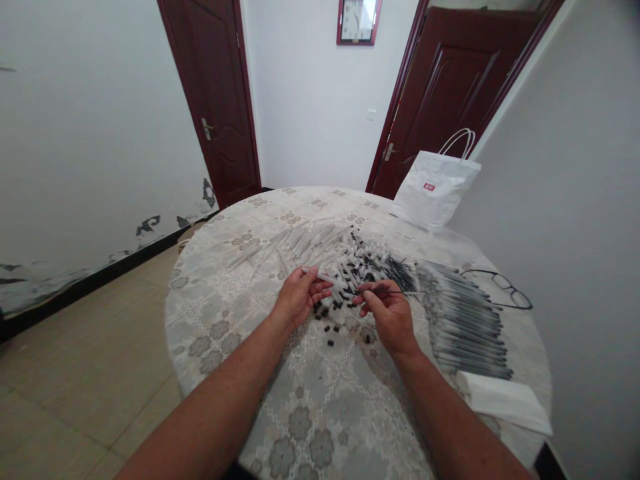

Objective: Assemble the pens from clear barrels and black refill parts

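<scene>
My left hand [299, 297] is closed on a clear pen barrel [320, 275], which points right. Facing it, my right hand [387, 310] pinches a thin dark pen refill [395, 292] that lies crosswise in the fingers. A narrow gap separates the two hands. Just beyond them is a heap of small white and black pen parts [363, 257], with a bundle of dark refills [399, 273] at its right side. Loose clear barrels [305, 241] are spread behind my left hand. Several small black plugs [331, 343] lie on the cloth between my forearms.
A row of pens [470, 327] lies at the right, with eyeglasses [505, 290] beside it and a folded white paper or cloth [505, 402] nearer me. A white paper bag [435, 190] stands at the back right of the round table [215, 400], close to the wall.
</scene>
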`<state>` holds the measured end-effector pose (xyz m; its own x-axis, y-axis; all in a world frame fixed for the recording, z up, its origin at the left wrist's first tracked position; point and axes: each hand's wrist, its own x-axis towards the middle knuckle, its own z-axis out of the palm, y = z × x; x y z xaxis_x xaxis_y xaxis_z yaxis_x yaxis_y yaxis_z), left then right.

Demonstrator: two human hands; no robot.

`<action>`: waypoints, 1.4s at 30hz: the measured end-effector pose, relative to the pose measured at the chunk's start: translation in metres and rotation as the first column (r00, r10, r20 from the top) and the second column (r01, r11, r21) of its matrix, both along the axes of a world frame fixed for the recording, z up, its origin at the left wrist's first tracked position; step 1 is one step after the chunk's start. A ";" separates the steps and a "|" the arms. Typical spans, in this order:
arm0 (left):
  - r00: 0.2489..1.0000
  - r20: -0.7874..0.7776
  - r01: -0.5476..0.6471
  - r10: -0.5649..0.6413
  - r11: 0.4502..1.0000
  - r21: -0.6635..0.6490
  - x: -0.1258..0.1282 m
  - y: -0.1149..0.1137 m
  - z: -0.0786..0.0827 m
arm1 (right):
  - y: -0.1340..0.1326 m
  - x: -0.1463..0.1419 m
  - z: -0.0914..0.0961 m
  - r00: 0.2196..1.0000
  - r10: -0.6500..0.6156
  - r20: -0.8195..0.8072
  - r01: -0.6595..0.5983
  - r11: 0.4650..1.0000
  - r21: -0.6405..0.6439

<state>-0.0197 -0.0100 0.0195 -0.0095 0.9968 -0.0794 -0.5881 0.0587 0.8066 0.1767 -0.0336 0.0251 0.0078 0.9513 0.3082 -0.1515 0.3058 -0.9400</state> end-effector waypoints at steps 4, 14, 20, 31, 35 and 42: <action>0.999 0.032 0.018 -0.017 0.999 -0.031 0.003 -0.002 0.001 | -0.004 -0.001 0.004 1.000 0.007 0.017 -0.007 1.000 -0.001; 0.996 0.059 0.064 -0.062 0.997 -0.031 0.010 -0.006 0.002 | -0.004 -0.002 -0.001 0.999 0.018 0.045 -0.018 1.000 0.002; 0.989 0.077 0.128 -0.124 0.991 -0.039 0.013 -0.008 0.000 | -0.001 0.000 -0.005 0.996 0.008 0.091 -0.006 1.000 -0.027; 0.992 0.108 0.067 -0.062 0.997 -0.048 0.016 -0.008 0.001 | 0.003 0.009 0.000 0.956 0.105 -0.275 -0.137 0.985 -0.100; 0.991 0.118 0.070 -0.064 0.997 -0.042 0.016 -0.008 0.000 | 0.007 0.010 -0.001 0.907 -0.071 -0.414 0.009 0.989 -0.150; 0.959 0.087 0.275 -0.271 0.961 -0.040 0.022 -0.016 -0.003 | 0.009 0.003 -0.020 0.981 0.030 -0.189 -0.072 0.973 -0.220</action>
<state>0.0021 -0.0264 0.0167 0.2707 0.9552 -0.1200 -0.6065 0.2660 0.7492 0.1797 -0.0246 0.0050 -0.0058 0.9964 0.0845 -0.3377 0.0776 -0.9380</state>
